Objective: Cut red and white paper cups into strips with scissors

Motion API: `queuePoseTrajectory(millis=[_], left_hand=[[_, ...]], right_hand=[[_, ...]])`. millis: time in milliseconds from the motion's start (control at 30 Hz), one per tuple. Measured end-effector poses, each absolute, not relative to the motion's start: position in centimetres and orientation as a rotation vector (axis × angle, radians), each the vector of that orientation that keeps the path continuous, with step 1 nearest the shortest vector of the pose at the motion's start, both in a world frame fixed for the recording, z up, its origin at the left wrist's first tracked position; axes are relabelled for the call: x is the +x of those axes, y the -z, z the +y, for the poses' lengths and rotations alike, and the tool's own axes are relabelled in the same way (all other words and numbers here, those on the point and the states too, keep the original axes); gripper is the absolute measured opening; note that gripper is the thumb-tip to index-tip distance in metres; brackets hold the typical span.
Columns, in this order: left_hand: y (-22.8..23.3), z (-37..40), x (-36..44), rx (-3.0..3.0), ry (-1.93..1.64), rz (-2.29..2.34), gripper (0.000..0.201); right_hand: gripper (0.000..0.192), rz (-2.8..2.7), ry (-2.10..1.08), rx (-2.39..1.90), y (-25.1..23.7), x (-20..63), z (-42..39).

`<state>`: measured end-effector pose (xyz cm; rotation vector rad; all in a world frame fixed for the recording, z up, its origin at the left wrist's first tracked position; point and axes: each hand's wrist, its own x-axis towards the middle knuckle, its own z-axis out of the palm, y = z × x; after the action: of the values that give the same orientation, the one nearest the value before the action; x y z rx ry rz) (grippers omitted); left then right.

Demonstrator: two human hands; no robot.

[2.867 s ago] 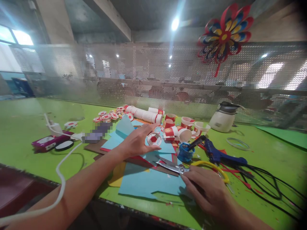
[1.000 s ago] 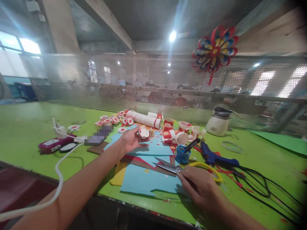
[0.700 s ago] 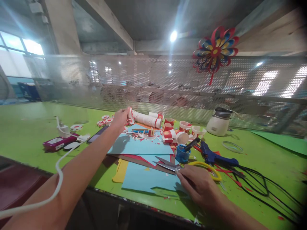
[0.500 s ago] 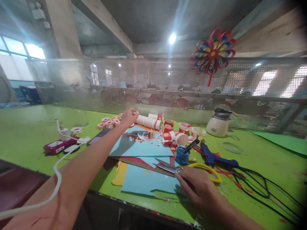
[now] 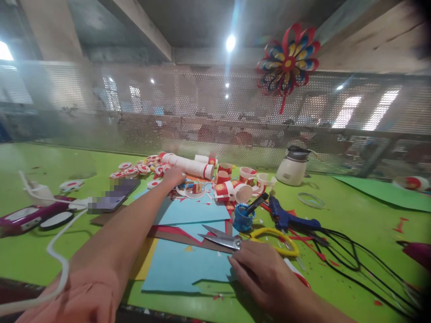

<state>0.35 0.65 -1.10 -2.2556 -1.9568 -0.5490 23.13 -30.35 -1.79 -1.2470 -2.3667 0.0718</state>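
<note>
Both hands down among the paper craft scraps on the green table [image 5: 353, 224].

Our left hand [image 5: 173, 176] reaches out, fingers curled loosely over cut paper bits beside the stack of paper cups [image 5: 188, 165]; whether it grips anything we cannot tell. Our right hand [image 5: 266, 278] lies flat, fingers touching the steel scissors [image 5: 235, 240] with yellow loop handles. Since half a second ago, the left hand has dropped from the round discs [image 5: 134, 169].

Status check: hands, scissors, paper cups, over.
Left hand down among cup scraps. Right hand rests at scissors, open blades. Glue gun beside.
</note>
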Motion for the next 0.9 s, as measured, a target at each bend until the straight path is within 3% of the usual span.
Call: queuePoseTrajectory(millis=[200,500,667,767,900], left_hand=[[0.0,-0.1,0.4,-2.279,0.559,-1.952,0.040],[-3.6,-6.5,0.8,-2.204,0.998,-1.842,0.039],[-2.4,-14.6,3.1,-2.513,1.096,-1.498,0.026],[-1.1,-18.0,3.5,-2.843,1.055,-0.934,0.023],[0.4,-19.5,2.9,-2.922,0.874,-0.638,0.016]], right_hand=[[0.031,-2.340,-0.006,-1.214,2.4,23.4,-30.0],[0.025,-2.110,0.110,-1.153,2.0,23.7,-30.3],[0.037,-2.114,0.266,-1.230,-2.7,24.5,-29.6],[0.037,-2.214,0.407,-1.305,-7.1,25.5,-26.6],[0.020,-2.332,0.536,-1.594,-12.2,26.2,-18.7]])
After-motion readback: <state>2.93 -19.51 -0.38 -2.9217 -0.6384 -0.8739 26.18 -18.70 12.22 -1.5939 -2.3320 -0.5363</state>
